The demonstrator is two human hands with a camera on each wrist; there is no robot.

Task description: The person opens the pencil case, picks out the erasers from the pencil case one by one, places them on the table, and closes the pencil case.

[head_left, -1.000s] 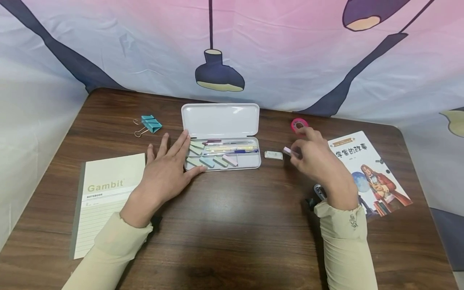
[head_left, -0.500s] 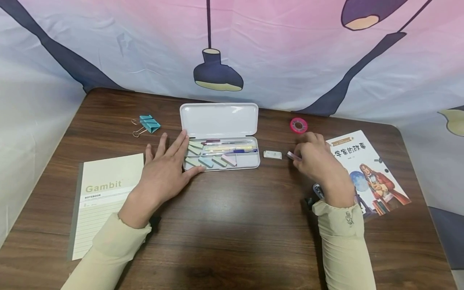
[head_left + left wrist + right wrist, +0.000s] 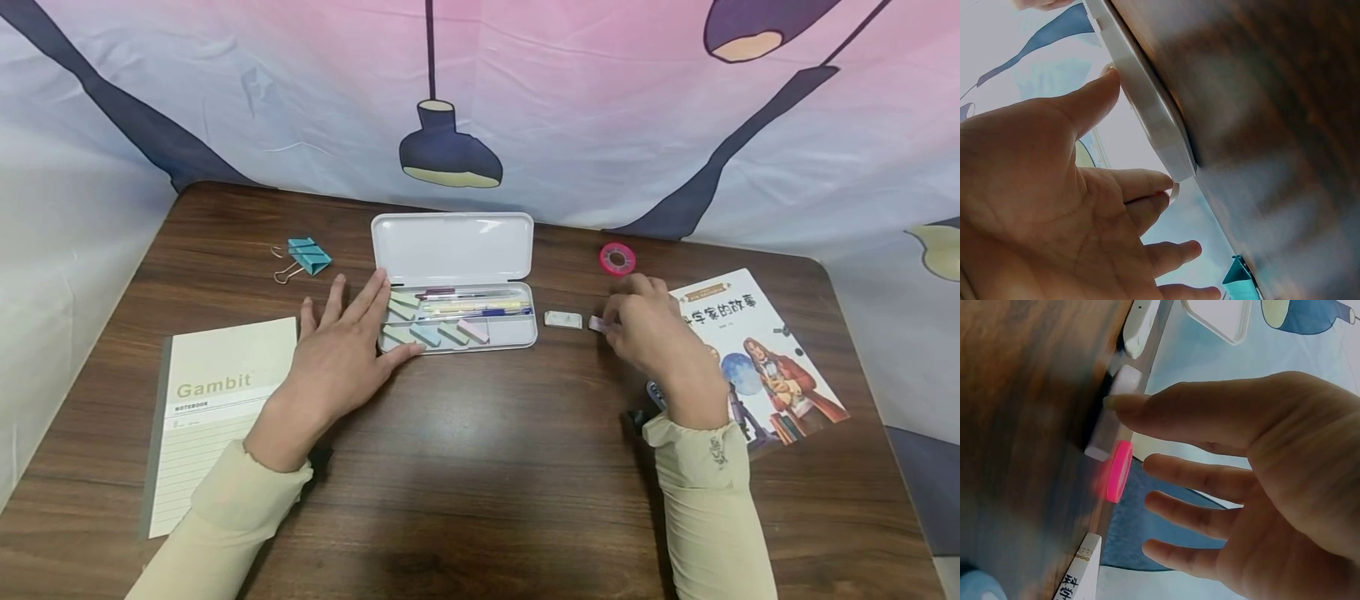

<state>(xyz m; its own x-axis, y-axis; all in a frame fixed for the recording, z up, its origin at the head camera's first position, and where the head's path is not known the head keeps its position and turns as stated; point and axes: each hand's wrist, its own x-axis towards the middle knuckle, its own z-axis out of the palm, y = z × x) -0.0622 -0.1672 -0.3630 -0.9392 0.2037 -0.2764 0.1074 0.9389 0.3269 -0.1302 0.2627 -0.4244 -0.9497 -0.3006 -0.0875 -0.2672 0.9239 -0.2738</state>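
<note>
My left hand [image 3: 337, 367] rests at the left end of a white pencil case [image 3: 517, 335], its fingers straight and spread. Its thumb touches the front edge and the index finger reaches the hinge side. The lid stands open; pens and several pastel erasers [image 3: 427, 334] lie inside. To the right, my right hand [image 3: 648, 329] pinches a small light purple eraser [image 3: 1113, 412] low over the table. Its thumb is on the near face; the index finger is mostly hidden behind, and the other fingers are spread apart. A white eraser [image 3: 562, 320] lies between that hand and the case.
A pink tape roll [image 3: 617, 259] lies behind my right hand. A picture-covered book [image 3: 765, 358] is at the right, with a dark object partly under the right wrist. A teal binder clip [image 3: 308, 256] and a notebook [image 3: 225, 417] are on the left.
My right hand has drawn back slightly from the tape roll, and the purple eraser has turned and come lower near the white eraser. The left hand stays on the case.
</note>
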